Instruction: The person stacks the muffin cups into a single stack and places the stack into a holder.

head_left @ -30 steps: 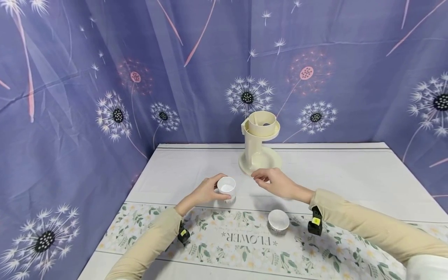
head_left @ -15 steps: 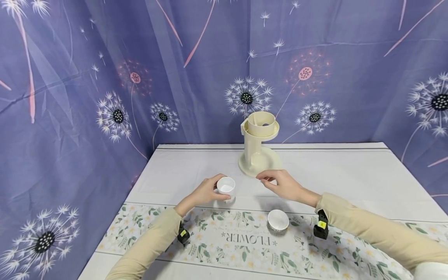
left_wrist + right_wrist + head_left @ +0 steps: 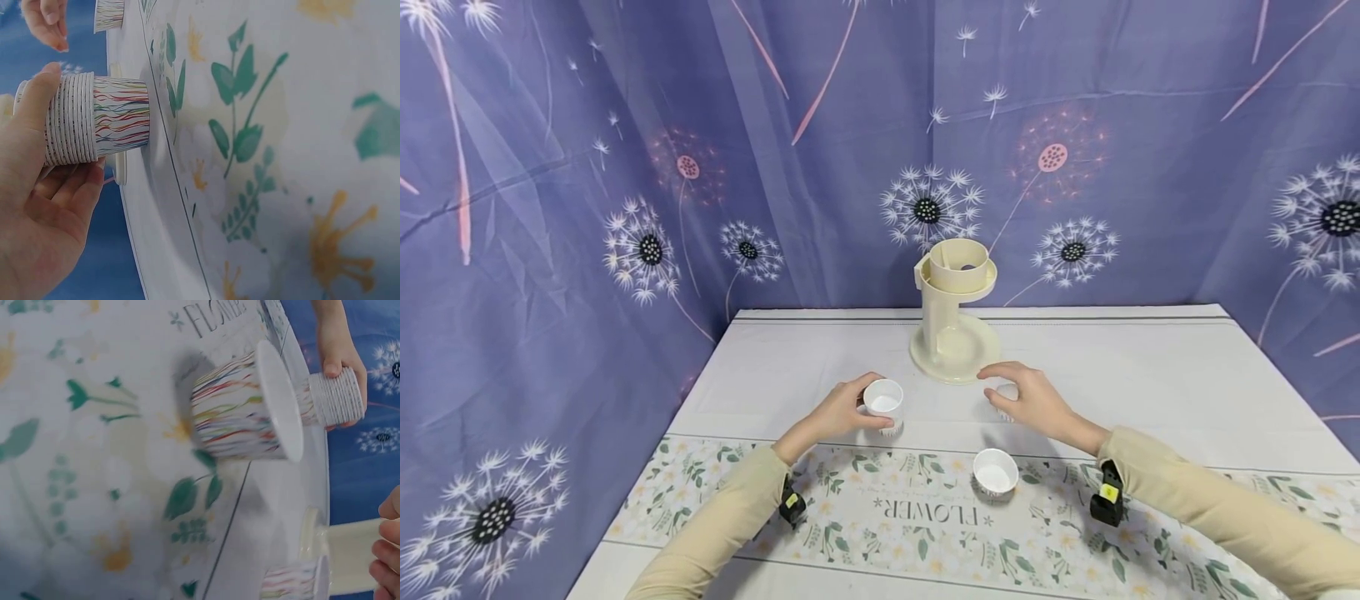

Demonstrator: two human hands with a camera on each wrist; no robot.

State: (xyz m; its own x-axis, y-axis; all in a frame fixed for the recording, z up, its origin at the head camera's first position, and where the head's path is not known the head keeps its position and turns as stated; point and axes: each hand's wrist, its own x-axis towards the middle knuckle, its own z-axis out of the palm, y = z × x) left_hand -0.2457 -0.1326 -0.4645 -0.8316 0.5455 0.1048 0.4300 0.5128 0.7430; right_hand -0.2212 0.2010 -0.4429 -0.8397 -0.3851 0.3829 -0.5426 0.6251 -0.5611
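Note:
My left hand (image 3: 841, 408) grips a tall stack of nested paper cups (image 3: 883, 400), thumb on the near side and fingers behind. In the left wrist view, the stack's stacked rims and the lowest cup's wavy coloured stripes show. My right hand (image 3: 1026, 400) hovers with thumb and forefinger apart, above and around a single paper cup (image 3: 292, 581), which stands below the fingers in the right wrist view. The hand partly hides this cup in the head view. Nearer to me, another striped paper cup (image 3: 996, 473) stands upright on the floral strip.
A cream plastic stand (image 3: 942, 321) with a ring-shaped holder on top and a round base stands behind the hands. A white tablecloth (image 3: 805, 350) with a flower-printed band covers the table. Purple dandelion curtains (image 3: 835, 208) hang close behind and at the left.
My right hand has moved to the right, and its thumb and forefinger have spread apart. The cup beneath it now shows. My left hand and its stack have stayed in place.

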